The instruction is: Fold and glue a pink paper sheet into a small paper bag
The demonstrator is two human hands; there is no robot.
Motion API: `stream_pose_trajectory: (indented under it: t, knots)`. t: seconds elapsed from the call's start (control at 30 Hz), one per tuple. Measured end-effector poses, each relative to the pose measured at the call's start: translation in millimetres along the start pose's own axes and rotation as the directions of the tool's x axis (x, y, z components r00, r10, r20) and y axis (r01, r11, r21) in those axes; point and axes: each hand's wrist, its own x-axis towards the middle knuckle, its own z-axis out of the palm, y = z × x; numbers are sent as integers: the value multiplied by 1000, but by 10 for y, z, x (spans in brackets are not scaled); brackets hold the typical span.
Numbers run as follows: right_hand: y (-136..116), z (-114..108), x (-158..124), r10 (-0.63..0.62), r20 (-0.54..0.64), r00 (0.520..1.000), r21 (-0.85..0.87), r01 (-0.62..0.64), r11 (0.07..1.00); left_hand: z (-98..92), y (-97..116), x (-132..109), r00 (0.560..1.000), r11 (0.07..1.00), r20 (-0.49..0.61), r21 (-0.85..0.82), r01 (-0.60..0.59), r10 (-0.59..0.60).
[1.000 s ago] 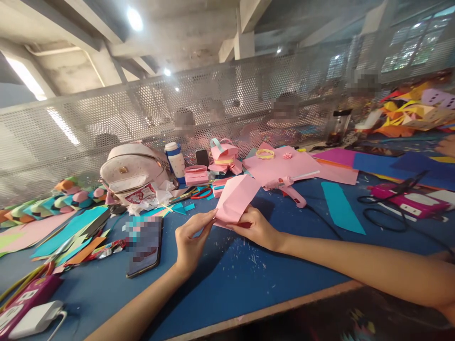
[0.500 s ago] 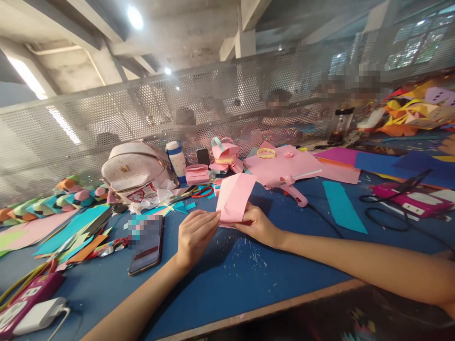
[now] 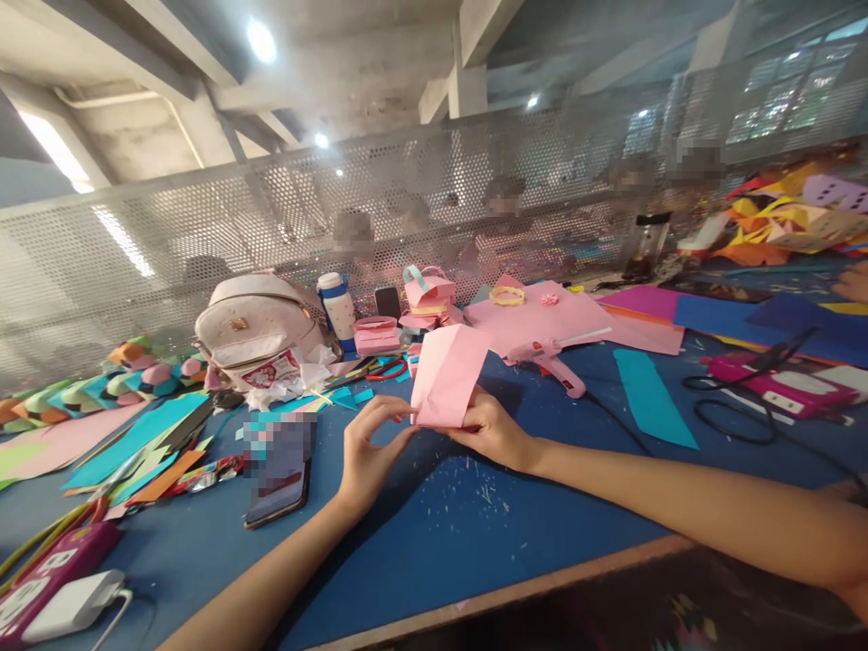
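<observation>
A folded piece of pink paper (image 3: 448,375) is held up above the blue table, its lower edge bent over. My right hand (image 3: 498,432) grips its lower right side, the thumb in front and the other fingers partly hidden behind the paper. At the lower left corner, my left hand (image 3: 372,448) pinches the edge between thumb and fingertips, with a gap between thumb and palm. Just behind the paper lies a pink glue gun (image 3: 552,362), its cord running to the right. Scissors with red handles (image 3: 388,366) rest behind my left hand.
A phone (image 3: 279,479) lies left of my left hand. Behind stand a pale backpack (image 3: 261,316), a bottle (image 3: 337,312) and small pink paper boxes (image 3: 377,334). Rightward are a teal strip (image 3: 652,398) and a magenta power strip (image 3: 779,384). Another person's hand (image 3: 853,282) shows at the far right.
My left hand's fingers have lifted from lying flat along the paper's edge into a curled pinch at its corner. My right hand keeps its grip; the pink paper has tilted slightly.
</observation>
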Motion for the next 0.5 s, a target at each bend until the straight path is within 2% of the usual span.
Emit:
stream_pose_trajectory:
  t: [0.1, 0.23, 0.3, 0.4, 0.5]
  knots:
    - [89, 8, -21, -38, 71, 997, -57, 42, 997, -15, -55, 2, 994, 997, 100, 64, 33, -40]
    - [200, -37, 0, -119, 282, 952, -217, 184, 959, -26, -157, -12, 947, 992, 315, 120, 25, -62]
    - [209, -98, 43, -147, 408, 901, -217, 252, 943, -38, -202, -14, 914, 991, 399, 130, 21, -72]
    - [153, -237, 138, -214, 572, 792, -146, 355, 923, -69, -245, -12, 876, 987, 474, 161, 19, -94]
    - [67, -382, 223, -224, 642, 733, -174, 424, 889, -101, -249, -10, 864, 983, 492, 185, 16, -107]
